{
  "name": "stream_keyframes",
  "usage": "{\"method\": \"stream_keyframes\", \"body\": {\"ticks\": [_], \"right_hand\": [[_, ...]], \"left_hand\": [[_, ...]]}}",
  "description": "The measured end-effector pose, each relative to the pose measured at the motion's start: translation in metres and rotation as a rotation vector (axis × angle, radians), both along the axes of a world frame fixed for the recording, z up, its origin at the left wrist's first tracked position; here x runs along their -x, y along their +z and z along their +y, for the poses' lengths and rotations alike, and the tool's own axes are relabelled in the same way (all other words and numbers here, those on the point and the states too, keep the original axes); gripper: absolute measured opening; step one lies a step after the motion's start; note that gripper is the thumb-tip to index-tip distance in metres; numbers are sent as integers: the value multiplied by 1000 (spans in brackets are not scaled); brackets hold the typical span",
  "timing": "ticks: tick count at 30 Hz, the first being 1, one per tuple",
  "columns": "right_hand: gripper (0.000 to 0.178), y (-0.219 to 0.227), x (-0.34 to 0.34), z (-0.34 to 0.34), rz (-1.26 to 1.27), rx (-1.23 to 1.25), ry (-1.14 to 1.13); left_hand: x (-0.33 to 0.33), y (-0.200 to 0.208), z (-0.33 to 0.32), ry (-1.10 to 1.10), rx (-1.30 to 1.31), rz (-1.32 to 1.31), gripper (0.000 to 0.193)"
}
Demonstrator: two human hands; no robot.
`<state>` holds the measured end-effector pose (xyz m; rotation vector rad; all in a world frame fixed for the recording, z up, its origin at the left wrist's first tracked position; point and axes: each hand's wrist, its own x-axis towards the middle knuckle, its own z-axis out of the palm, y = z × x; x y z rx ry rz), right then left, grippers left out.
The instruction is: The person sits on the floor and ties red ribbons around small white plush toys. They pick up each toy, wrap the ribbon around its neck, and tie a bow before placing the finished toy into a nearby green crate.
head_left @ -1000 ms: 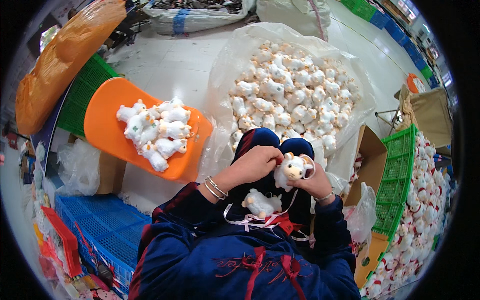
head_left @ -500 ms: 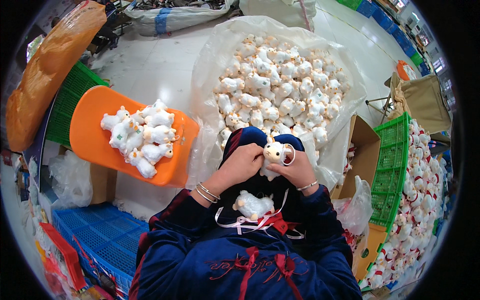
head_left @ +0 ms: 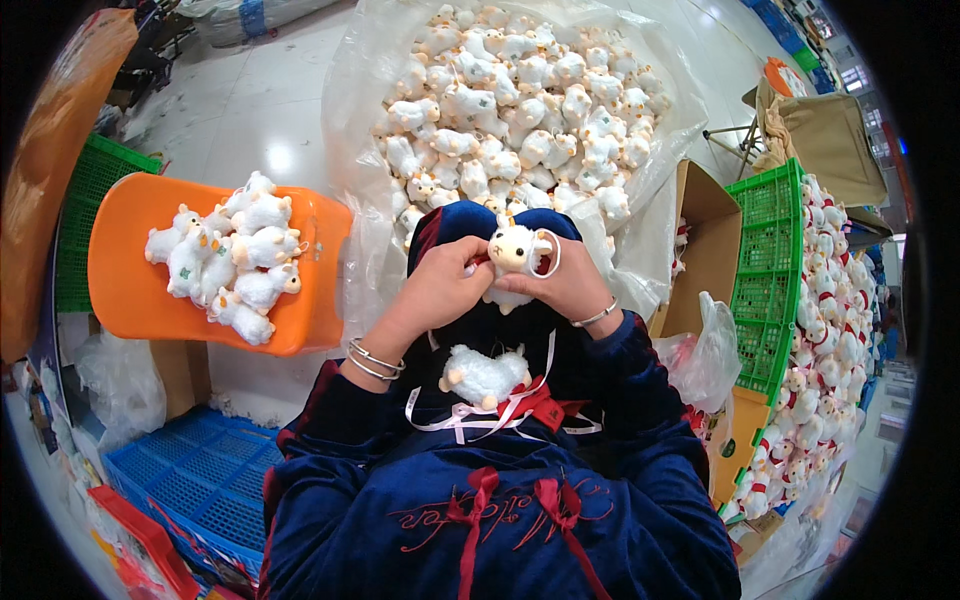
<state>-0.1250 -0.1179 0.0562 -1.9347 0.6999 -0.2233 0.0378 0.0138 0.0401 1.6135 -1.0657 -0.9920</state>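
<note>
A small white plush sheep with a cream face, dark eyes and a white hanging loop is held upright above my knees. My right hand grips its side, thumb across the chest, beside the loop. My left hand is closed against its other side near the neck; a sliver of red shows by the fingertips, too small to name. On my lap lies another plush sheep on its side. Next to it are white printed ribbons and a red cloth piece.
A heap of plush sheep fills a clear plastic sheet ahead. Several more lie on an orange stool at left. A blue crate stands lower left. At right are a cardboard box, a green crate and red-scarved toys.
My view has shifted, so most things sit further left and higher. Both hands still hold the plush sheep above my knees; its head now faces a little more to the front.
</note>
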Motion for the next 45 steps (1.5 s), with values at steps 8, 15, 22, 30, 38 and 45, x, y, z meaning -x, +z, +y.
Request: {"method": "stream_keyframes", "body": {"ticks": [8, 15, 22, 30, 38, 45], "right_hand": [[33, -3, 12, -15, -93, -350, 44], [23, -7, 19, -7, -97, -165, -63], [11, -2, 24, 8, -218, 122, -68], [10, -8, 15, 15, -293, 67, -191], [11, -19, 8, 18, -283, -340, -323], [12, -29, 3, 11, -292, -271, -455]], "left_hand": [[-6, 4, -8, -40, -149, 45, 44], [-6, 0, -13, -79, -122, 33, 46], [-2, -5, -15, -25, -53, -15, 45], [3, -3, -9, 172, 22, 282, 45], [14, 6, -14, 244, -79, -114, 50], [8, 18, -25, 98, -217, -211, 48]]}}
